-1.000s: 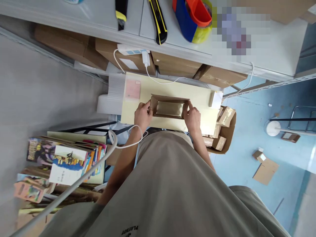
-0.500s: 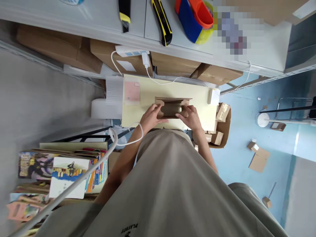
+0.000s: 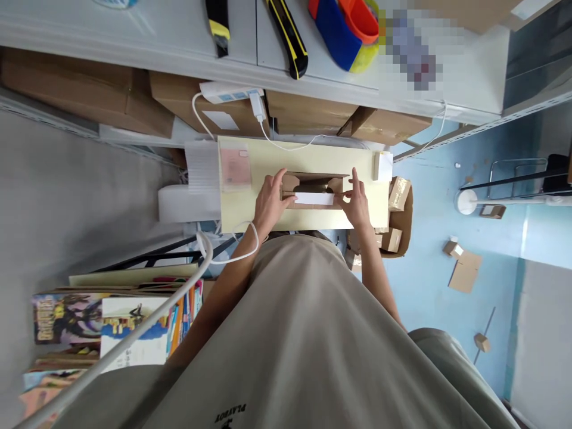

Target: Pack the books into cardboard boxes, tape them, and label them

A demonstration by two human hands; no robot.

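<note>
A small brown cardboard box [image 3: 291, 181] stands on a pale yellow tabletop [image 3: 263, 156] before me, its top partly open. Along its near side a flap with a white label [image 3: 314, 198] leans over the opening. My left hand [image 3: 269, 202] grips the left end of the box, thumb at the label's edge. At the right end my right hand [image 3: 356, 204] holds the flap's corner, with the index finger pointing up. The inside of the box is dark, and I cannot tell whether anything lies in it.
On the grey shelf [image 3: 170, 56] above lie a utility knife [image 3: 288, 39] and a tape dispenser [image 3: 344, 30]. A pink card [image 3: 235, 167] and a small white box [image 3: 383, 167] sit on the tabletop. To the right is a carton [image 3: 406, 229] of small boxes; a white cable [image 3: 206, 250] crosses at left.
Both hands reached into the box opening, then moved outward to its ends. The near flap with the white label has come into view across the opening.
</note>
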